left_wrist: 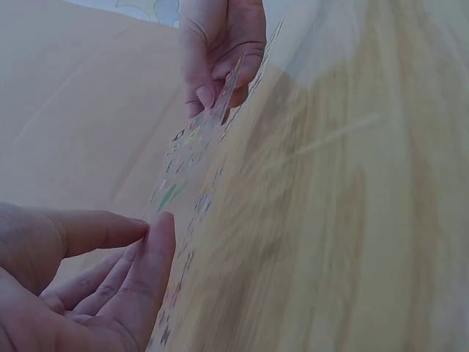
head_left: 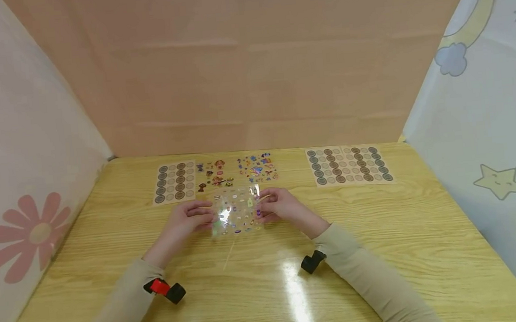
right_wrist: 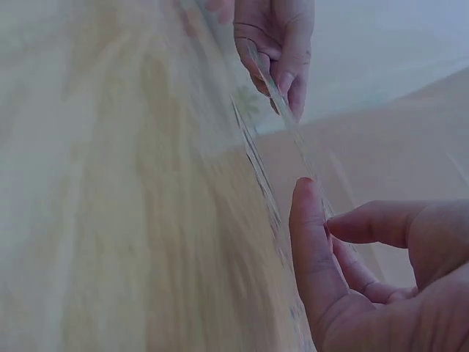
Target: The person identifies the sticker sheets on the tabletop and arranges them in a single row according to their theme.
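Observation:
Between the two hands a clear sticker sheet (head_left: 237,211) with small colourful prints is held up off the wooden table, light glaring on its left part. My left hand (head_left: 192,218) pinches its left edge between thumb and finger; the left wrist view shows that grip close up on the sheet (left_wrist: 179,165). At the opposite edge, my right hand (head_left: 282,205) pinches the sheet the same way, also seen in the right wrist view with the right hand's fingers (right_wrist: 311,242) on the edge.
Behind the hands lie two more clear sticker sheets, one with brown-haired figures (head_left: 215,175) and one with colourful shapes (head_left: 257,168). Sheets of round stickers lie at left (head_left: 174,182) and right (head_left: 349,165). A beige back wall (head_left: 251,80) and printed side walls enclose the wooden table (head_left: 260,293).

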### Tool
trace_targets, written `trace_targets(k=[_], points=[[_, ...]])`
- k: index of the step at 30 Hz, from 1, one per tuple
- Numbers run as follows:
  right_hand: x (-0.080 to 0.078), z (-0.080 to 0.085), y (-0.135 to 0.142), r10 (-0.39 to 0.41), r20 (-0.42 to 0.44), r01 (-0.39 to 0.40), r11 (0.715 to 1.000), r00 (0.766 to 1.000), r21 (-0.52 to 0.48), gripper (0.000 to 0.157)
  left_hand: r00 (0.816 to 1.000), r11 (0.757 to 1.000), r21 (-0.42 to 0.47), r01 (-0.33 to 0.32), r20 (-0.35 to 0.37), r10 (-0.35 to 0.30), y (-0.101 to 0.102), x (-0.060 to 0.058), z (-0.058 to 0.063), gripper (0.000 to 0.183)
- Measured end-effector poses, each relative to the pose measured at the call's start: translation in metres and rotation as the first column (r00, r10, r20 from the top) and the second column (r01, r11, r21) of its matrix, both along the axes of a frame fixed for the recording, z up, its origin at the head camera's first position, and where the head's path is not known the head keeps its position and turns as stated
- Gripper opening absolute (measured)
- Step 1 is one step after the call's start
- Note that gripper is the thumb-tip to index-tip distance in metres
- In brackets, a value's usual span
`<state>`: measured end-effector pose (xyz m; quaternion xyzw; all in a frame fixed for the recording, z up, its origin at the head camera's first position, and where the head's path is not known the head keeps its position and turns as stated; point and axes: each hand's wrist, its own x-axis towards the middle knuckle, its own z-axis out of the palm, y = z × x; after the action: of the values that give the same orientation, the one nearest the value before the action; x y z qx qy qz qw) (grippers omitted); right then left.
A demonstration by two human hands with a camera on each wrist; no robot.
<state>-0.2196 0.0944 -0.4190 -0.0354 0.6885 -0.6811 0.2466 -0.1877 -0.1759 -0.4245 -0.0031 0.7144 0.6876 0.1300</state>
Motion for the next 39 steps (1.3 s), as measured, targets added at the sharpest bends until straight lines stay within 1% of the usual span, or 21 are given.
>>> trace_targets(k=[4,7,10,12,16,20,25,30,34,39], points=[[0.011,-0.001,-0.017,0.047,0.012,-0.047,0.999,0.999,0.008,0.031,0.999,0.999,-0.047,0.004,-0.032,-0.006,-0.022,0.015,0.000,0.040],[0.017,-0.003,-0.029,0.092,0.022,-0.092,0.996,0.996,-0.016,0.031,0.999,0.997,-0.077,0.005,-0.044,-0.009,-0.037,0.023,0.001,0.040],[0.022,-0.005,-0.038,0.136,0.033,-0.134,0.989,0.990,-0.059,0.031,0.999,0.997,-0.083,-0.004,-0.038,0.001,-0.048,0.028,0.000,0.043],[0.024,-0.005,-0.045,0.147,0.049,-0.143,0.986,0.988,-0.084,0.033,0.999,0.997,-0.070,-0.023,-0.033,0.021,-0.054,0.031,0.001,0.045],[0.027,-0.004,-0.057,0.136,0.088,-0.127,0.986,0.987,-0.103,0.036,0.998,0.998,-0.032,-0.050,-0.034,0.049,-0.066,0.035,0.001,0.049],[0.030,-0.001,-0.070,0.128,0.130,-0.111,0.985,0.983,-0.130,0.040,0.998,0.997,-0.031,-0.064,-0.029,0.063,-0.078,0.040,-0.002,0.048],[0.033,0.000,-0.082,0.159,0.191,-0.121,0.973,0.969,-0.199,0.046,0.995,0.995,-0.026,-0.100,-0.012,0.099,-0.092,0.044,-0.007,0.050],[0.035,-0.002,-0.093,0.191,0.223,-0.138,0.963,0.956,-0.233,0.051,0.991,0.991,-0.021,-0.135,0.014,0.136,-0.102,0.046,-0.010,0.050],[0.036,-0.003,-0.098,0.208,0.226,-0.154,0.959,0.952,-0.237,0.047,0.988,0.987,-0.054,-0.153,0.018,0.154,-0.106,0.047,-0.011,0.051],[0.037,-0.004,-0.104,0.241,0.234,-0.181,0.952,0.942,-0.248,0.038,0.985,0.978,-0.116,-0.173,-0.001,0.174,-0.112,0.051,-0.012,0.051]])
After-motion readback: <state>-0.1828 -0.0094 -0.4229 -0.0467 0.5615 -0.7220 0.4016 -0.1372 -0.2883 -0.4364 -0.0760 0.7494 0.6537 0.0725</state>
